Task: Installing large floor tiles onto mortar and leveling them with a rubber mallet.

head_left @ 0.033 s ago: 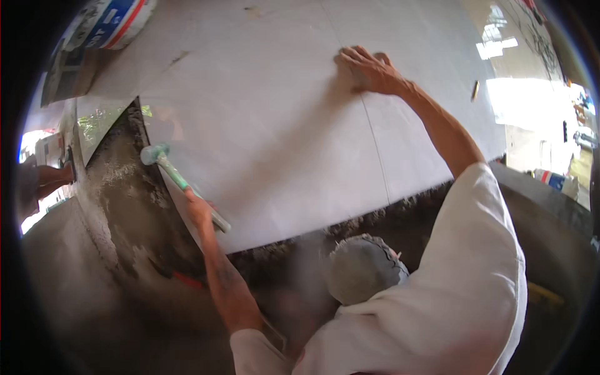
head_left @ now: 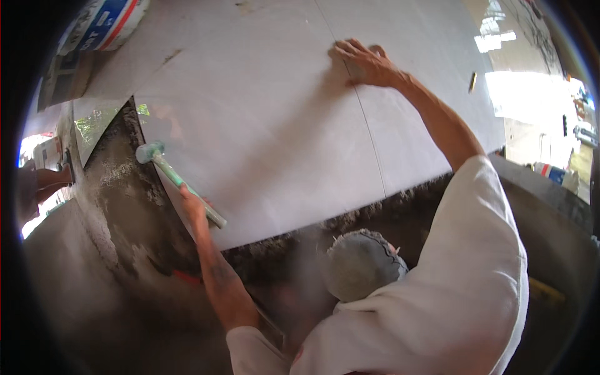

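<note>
My left hand (head_left: 194, 208) is wrapped round the handle of a pale green mallet (head_left: 167, 169). The mallet slants across the left edge of a large, glossy light-grey tile (head_left: 269, 156), with its whitish head at that edge. Further off, my right hand (head_left: 370, 64) rests with fingers spread across the thin seam between this tile and the neighbouring tile (head_left: 425, 137) on the right. A soft shadow of that arm runs over the surface. Whether the mallet head touches the tile I cannot tell.
Wet grey mortar (head_left: 134, 200) lies along the tile's left side. A rough dark strip (head_left: 281, 244) borders its near edge, beside a rounded grey knee (head_left: 362, 265). A white, blue and red bucket (head_left: 106, 28) stands far left; another person's leg (head_left: 53, 178) shows below it.
The whole view has shifted slightly, so tiles and hands sit a little further up and left. Both hands keep their places on the mallet and tile.
</note>
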Tool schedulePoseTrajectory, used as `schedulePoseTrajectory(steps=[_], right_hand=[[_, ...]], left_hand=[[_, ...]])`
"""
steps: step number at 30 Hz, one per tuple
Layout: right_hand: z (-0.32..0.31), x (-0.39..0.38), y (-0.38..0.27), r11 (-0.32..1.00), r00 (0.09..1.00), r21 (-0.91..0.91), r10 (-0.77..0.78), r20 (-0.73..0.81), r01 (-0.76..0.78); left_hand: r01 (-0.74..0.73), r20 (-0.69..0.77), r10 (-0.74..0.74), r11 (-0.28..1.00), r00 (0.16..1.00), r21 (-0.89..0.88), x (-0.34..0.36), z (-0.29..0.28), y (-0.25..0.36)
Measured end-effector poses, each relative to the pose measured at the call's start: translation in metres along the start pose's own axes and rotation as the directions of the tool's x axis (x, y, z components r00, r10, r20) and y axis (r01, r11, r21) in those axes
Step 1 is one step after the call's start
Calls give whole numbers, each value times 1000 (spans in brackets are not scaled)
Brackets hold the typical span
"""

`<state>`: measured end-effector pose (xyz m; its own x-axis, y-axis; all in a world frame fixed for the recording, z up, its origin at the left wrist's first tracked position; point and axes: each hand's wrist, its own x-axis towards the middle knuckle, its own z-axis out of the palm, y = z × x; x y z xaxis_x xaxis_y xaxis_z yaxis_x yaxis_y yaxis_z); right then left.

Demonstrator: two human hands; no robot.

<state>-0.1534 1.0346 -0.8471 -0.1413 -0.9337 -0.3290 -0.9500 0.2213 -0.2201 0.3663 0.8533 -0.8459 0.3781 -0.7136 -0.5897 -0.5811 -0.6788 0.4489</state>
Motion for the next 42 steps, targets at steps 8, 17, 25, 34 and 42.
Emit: schedulePoseTrajectory(steps=[8, 17, 25, 34, 42], right_hand=[[-1, -5, 8, 956, 966, 151, -239, -101, 252], [0, -9, 5, 989, 991, 77, -124, -40, 127], [19, 2, 10, 995, 977, -24, -99, -190, 96], [-1, -1, 1, 996, 998, 70, -51, 20, 50], [-18, -5, -9, 999, 996, 32, -31, 89, 28]], left_hand=[[-321, -142, 327, 945, 934, 62, -117, -9, -23], [-752, 21, 843, 469, 538, 463, -156, 50, -72], [-607, -211, 695, 709, 687, 359, -154, 60, -81], [-384, 103, 372, 908, 923, 166, -156, 46, -52], [-677, -230, 637, 702, 736, -224, -191, 69, -23]])
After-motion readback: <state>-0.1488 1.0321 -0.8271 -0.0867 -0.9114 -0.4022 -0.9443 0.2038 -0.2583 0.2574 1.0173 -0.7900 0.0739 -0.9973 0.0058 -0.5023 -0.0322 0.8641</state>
